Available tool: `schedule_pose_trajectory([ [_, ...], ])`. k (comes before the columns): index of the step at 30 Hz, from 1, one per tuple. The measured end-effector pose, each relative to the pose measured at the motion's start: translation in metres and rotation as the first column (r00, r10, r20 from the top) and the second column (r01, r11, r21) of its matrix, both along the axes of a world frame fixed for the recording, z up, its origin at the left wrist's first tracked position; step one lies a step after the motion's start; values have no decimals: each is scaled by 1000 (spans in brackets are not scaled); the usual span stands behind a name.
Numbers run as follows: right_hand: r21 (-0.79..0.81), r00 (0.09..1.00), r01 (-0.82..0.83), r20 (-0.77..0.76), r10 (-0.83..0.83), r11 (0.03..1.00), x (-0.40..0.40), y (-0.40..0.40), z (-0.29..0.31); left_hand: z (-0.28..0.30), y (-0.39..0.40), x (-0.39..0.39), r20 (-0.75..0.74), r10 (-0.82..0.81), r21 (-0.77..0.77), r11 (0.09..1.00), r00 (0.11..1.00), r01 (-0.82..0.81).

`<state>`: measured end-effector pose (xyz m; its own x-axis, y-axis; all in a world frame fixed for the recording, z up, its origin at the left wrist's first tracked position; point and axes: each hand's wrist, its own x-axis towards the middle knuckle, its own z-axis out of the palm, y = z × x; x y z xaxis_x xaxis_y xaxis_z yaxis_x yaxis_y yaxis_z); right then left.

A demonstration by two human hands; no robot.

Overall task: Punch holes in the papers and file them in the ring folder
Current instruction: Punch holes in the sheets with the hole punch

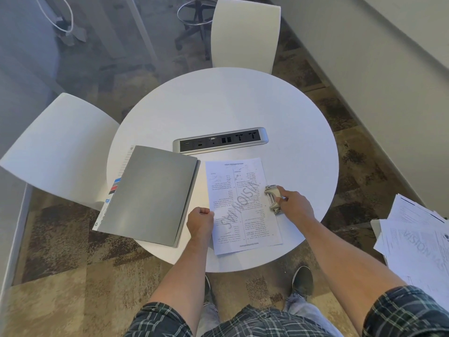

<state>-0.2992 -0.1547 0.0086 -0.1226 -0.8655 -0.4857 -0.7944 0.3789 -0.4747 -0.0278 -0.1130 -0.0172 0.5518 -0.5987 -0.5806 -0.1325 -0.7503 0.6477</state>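
Nearest on the round white table [243, 98], the left hand [200, 222] is curled into a loose fist, pinning the left edge of the printed white paper sheet [240, 207]. At the sheet's right edge, the right hand [295, 203] has its fingers [281, 192] closed around the small beige-and-metal hole punch [272, 198], which sits over that margin. Left of the sheet lies the closed grey ring folder [150, 193] with coloured tabs. Farther back a silver socket strip [220, 140] is set into the tabletop.
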Motion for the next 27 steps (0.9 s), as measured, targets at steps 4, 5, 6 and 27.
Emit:
schedule_pose_trajectory([
  [4,8,1000,21,10,-21,1000,0,0,-2,2,1,-1,-1,5,-1,1000,1000,-5],
  [5,9,1000,20,11,-21,1000,0,0,-2,2,1,-1,-3,17,-1,1000,1000,-17],
  [6,8,1000,22,15,-22,1000,0,0,-2,2,2,-1,-3,32,0,999,999,-32],
  [27,-27,996,43,74,-41,999,-3,3,2,9,8,-11,91,12,-46,999,996,-8],
])
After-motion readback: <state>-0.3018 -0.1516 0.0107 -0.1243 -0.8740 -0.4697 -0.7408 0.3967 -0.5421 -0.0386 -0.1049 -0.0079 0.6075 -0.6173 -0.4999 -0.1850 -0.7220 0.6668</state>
